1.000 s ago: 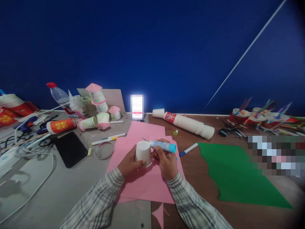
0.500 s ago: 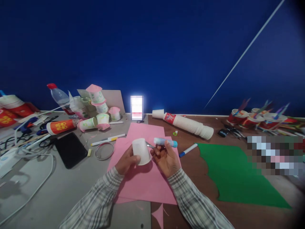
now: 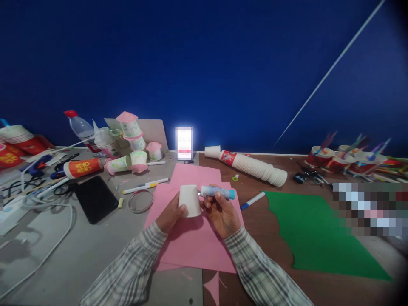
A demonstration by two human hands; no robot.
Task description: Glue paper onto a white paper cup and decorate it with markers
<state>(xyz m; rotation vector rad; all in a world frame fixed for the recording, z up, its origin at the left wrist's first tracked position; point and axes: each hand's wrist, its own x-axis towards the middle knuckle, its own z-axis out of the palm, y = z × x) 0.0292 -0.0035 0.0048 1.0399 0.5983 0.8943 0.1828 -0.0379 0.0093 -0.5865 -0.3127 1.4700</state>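
My left hand (image 3: 170, 212) is closed around a plain white paper cup (image 3: 190, 202), turned with its wide rim downward. In my right hand (image 3: 225, 214) lies a light blue glue stick (image 3: 212, 192), its teal end pointing right and its pale end toward the cup. A thin metal blade, apparently of scissors (image 3: 200, 194), also shows by those right fingers; most of it is hidden. Both hands are above stacked pink paper sheets (image 3: 191, 250).
Green paper (image 3: 318, 238) and a blue-capped marker (image 3: 253, 201) lie to the right. Behind them is a long stack of paper cups (image 3: 255, 165). Leftward are a black phone (image 3: 95, 199), a wire coil (image 3: 140, 200), cables and a pink-roofed cup model (image 3: 129, 127).
The cup has turned a little more upright in my left hand. The glue stick has shifted slightly left, nearer the cup, and the metal blade shows less.
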